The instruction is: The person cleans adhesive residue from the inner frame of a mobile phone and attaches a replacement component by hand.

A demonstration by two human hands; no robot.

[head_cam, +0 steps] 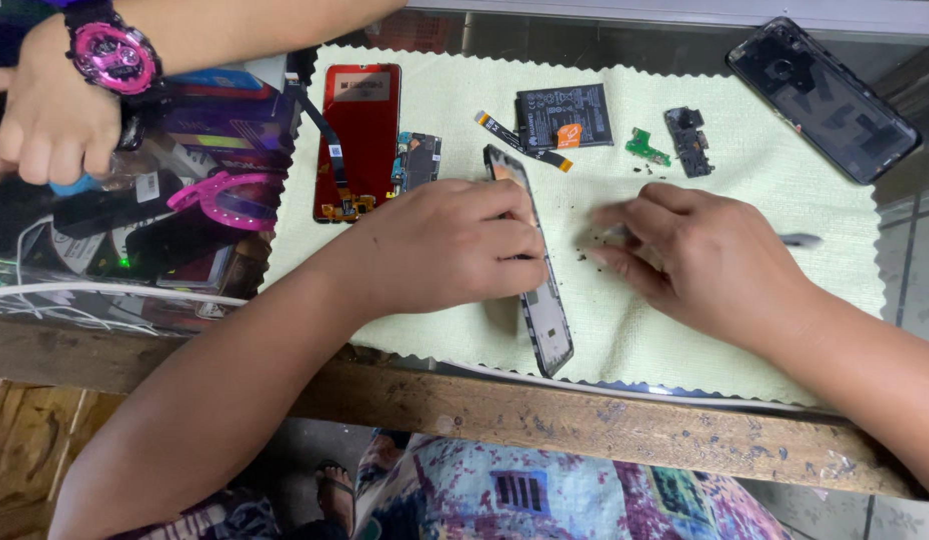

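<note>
Head view, near to far. Left hand point(455, 250) curled and pinching the phone frame point(545, 300), holding it tilted on edge over the pale green cloth point(765, 190), probably to steady it. Right hand point(700, 255) fingers drawn together over small dark screws point(590, 250), seemingly picking; a grip cannot be confirmed. Beyond: battery point(565, 117), red screen panel point(360, 130), back cover point(823, 98). Far left, another person's hand with pink watch point(113, 55).

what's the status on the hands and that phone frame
Left hand grips the phone frame on edge. Right hand on the cloth beside it, blurred. Battery and small parts lie behind.
</note>
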